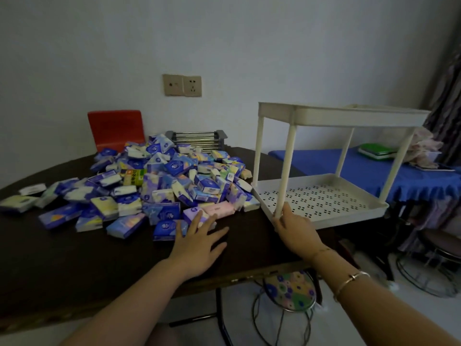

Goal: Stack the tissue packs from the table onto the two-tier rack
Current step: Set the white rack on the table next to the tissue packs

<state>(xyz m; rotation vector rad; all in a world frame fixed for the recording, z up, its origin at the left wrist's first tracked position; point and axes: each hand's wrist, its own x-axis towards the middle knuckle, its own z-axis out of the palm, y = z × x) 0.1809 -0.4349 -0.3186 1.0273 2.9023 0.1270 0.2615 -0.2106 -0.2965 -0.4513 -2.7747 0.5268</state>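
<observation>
Both forearms reach in from 6 o'clock: left hand (199, 242), fingers straight, touches tissue packs (149, 181) heaped on the worktop (62, 258) at 10 o'clock; right hand (295, 227) grasps the two-tier rack (324, 203) corner at 3 o'clock. Lower tier bare; stacking appears unstarted.

Room around a dark table

A red chair back (116, 129) stands behind the dark wooden table (74, 258), a metal rack (197, 139) just right of it (partly hidden). Two wall sockets (182, 85) sit above. A patterned stool (289, 290) stands below the table edge; green books (376, 151) lie on a blue-covered surface (374, 176).
</observation>
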